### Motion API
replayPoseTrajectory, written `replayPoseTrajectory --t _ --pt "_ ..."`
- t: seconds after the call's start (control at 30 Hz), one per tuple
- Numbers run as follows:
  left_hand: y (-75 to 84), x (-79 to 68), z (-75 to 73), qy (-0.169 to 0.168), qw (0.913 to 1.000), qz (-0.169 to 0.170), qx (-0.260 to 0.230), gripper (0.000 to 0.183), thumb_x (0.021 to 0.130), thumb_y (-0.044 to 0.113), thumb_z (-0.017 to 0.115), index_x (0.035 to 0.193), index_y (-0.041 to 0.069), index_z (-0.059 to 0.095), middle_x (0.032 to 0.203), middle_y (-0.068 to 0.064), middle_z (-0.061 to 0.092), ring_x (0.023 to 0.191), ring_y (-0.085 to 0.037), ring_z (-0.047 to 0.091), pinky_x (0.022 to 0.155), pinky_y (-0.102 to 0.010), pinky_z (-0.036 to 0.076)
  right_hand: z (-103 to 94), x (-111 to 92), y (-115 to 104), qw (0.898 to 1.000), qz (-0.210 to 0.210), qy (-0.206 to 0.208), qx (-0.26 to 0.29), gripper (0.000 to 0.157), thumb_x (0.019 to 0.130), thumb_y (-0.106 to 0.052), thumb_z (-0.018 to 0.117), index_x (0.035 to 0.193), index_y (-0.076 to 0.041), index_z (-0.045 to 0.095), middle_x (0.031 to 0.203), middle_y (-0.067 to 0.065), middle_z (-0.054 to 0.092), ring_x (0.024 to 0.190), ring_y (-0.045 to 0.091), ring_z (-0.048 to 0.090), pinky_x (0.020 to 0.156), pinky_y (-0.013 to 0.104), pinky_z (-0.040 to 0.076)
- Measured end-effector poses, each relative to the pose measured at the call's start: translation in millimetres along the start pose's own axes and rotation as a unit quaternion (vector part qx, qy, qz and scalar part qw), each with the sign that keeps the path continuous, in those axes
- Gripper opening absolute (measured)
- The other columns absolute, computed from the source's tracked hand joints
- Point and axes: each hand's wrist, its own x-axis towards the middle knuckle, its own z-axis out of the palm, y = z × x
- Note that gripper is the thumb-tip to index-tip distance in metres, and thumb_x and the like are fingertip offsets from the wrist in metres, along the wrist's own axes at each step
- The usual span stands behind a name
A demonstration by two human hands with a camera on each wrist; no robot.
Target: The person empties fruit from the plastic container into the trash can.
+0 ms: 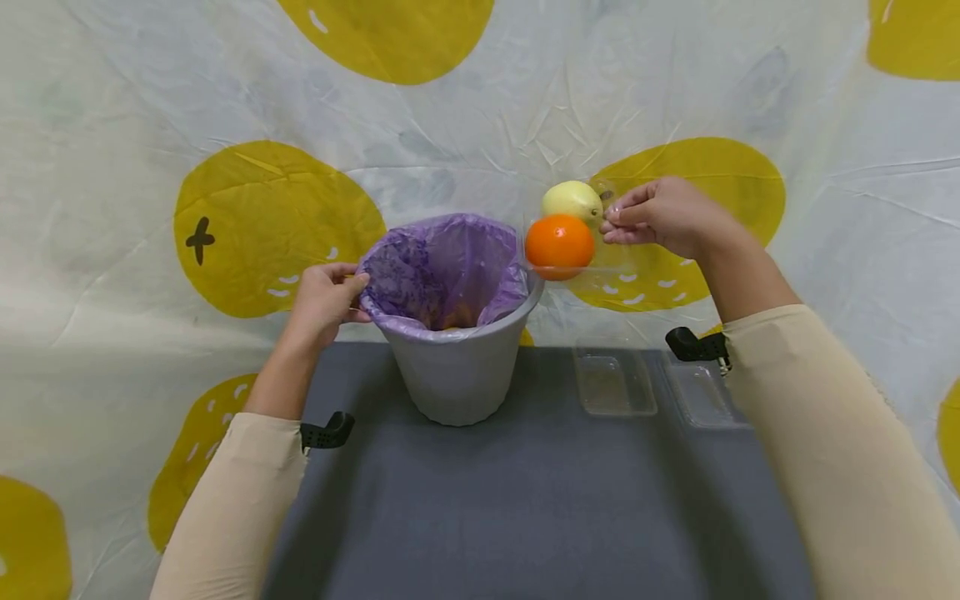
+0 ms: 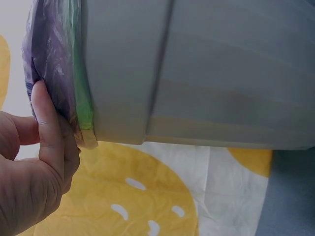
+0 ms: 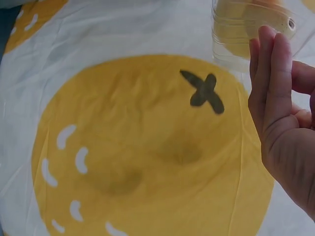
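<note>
My left hand [image 1: 326, 300] pinches the rim of a grey bin [image 1: 461, 375] lined with a purple plastic bag [image 1: 480, 246]. In the left wrist view a green band [image 2: 81, 93] runs along the bag under the rim. Up to the right, my right hand [image 1: 667, 218] holds a clear plastic container [image 3: 224, 46] by its edge, thumb against fingertips. An orange [image 1: 558, 244] and a pale yellow lemon-like fruit [image 1: 570, 200] lie in that tilted container, which overlaps the bin's right rim in the head view. Something orange-brown [image 1: 459, 317] shows inside the bin.
Two more clear plastic containers [image 1: 615, 387] stand on the dark grey table [image 1: 480, 508], right of the bin. A white cloth [image 1: 465, 125] printed with big yellow fruit hangs behind. Black wrist mounts [image 1: 327, 431] stick out from both sleeves.
</note>
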Motion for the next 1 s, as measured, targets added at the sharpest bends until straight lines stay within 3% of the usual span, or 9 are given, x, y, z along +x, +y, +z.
replayPoseTrajectory --t 0.3,0.6,0.83,1.0 --pt "-1.7 -2.4 -3.2 0.002 1.0 -0.004 -0.002 0.056 0.107 0.021 0.057 0.156 -0.001 0.041 0.115 -0.011 0.053 0.066 -0.008 0.063 0.06 -0.024 0.063 30.9 16.0 -14.4 0.999 -0.023 0.009 0.022 0.007 0.099 0.001 0.064 0.103 0.006 0.068 0.089 0.01 0.073 0.079 0.018 0.076 0.075 0.025 0.064" --pt "1.5 -4.7 -0.9 -0.001 1.0 0.002 -0.005 0.055 0.107 0.02 0.057 0.155 -0.003 0.041 0.115 -0.013 0.055 0.061 -0.009 0.064 0.059 -0.024 0.062 49.5 29.6 -31.9 0.998 -0.027 0.048 0.016 0.017 0.099 -0.003 0.065 0.113 0.007 0.061 0.084 0.008 0.075 0.076 0.018 0.077 0.073 0.025 0.064" --pt "2.6 -6.4 0.8 -0.005 0.9999 0.007 -0.014 0.054 0.107 0.017 0.056 0.154 -0.006 0.042 0.111 -0.012 0.055 0.059 -0.008 0.064 0.058 -0.023 0.062 60.8 36.1 -40.0 0.994 -0.044 0.07 0.074 0.005 0.097 0.003 0.066 0.098 0.007 0.063 0.078 0.013 0.073 0.066 0.022 0.076 0.064 0.029 0.064" --pt "1.7 -7.4 2.8 -0.006 0.9999 0.005 -0.01 0.054 0.108 0.018 0.056 0.155 -0.004 0.042 0.113 -0.012 0.054 0.061 -0.009 0.063 0.059 -0.023 0.062 69.2 39.6 -41.5 0.992 -0.056 0.082 0.08 0.008 0.096 0.005 0.067 0.1 0.008 0.061 0.075 0.012 0.072 0.062 0.023 0.075 0.059 0.029 0.064"
